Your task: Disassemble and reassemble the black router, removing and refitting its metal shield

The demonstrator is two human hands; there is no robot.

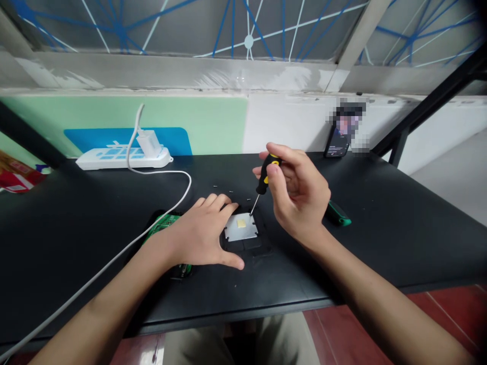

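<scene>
My right hand (299, 190) grips a black and yellow screwdriver (263, 177), its shaft slanting down to the upper right corner of a silver metal plate (249, 232). That plate lies in a black casing (262, 248) and has a small yellowish square (241, 223) on it. Spread over the casing's left side is my left hand (205, 230), thumb and fingers apart, fingertips at its edge. A green circuit board (162, 224) in a black shell is partly hidden under my left wrist. Small screws (231, 191) lie behind the casing.
A white power strip (124, 158) with a charger (149, 143) stands at the back left; its white cable (114, 271) crosses the left side. A green-black tool (338, 214) lies right of my right hand. A phone (339, 133) leans on the wall.
</scene>
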